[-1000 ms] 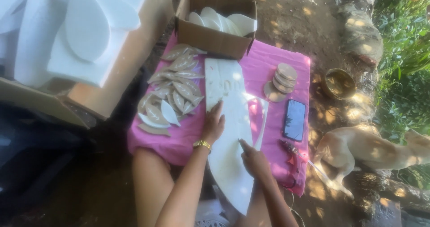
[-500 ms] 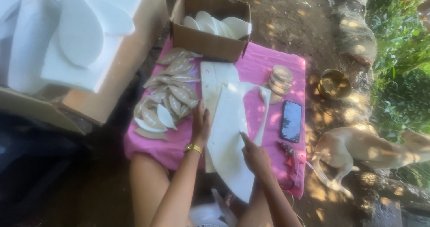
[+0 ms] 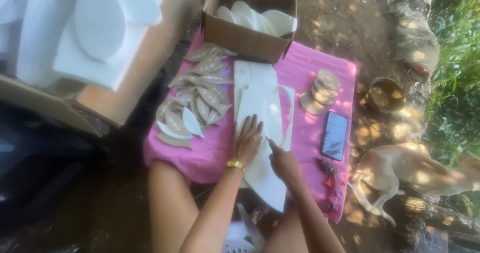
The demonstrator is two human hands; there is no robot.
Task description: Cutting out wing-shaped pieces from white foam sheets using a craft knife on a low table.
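Note:
A long white foam sheet [image 3: 260, 108] lies across the pink-covered table [image 3: 215, 150], its pointed end hanging over the near edge. My left hand [image 3: 246, 140] presses flat on the sheet, fingers spread, a gold watch on the wrist. My right hand [image 3: 282, 160] is closed around a thin tool, its tip touching the sheet; the tool is too small to identify. A curved strip cut from the sheet [image 3: 289, 113] lies along its right side.
Leaf-shaped tan and white pieces [image 3: 197, 100] are piled at the table's left. A cardboard box of white cutouts [image 3: 250, 25] stands at the back. Round discs [image 3: 320, 90], a phone [image 3: 335, 135] and pliers [image 3: 332, 173] lie right. A dog [image 3: 415, 170] and a metal bowl [image 3: 384, 94] are on the ground.
The foam sheet has been shifted further onto the table and laid flat. My left hand has moved up onto it, and my right hand has closed in beside it.

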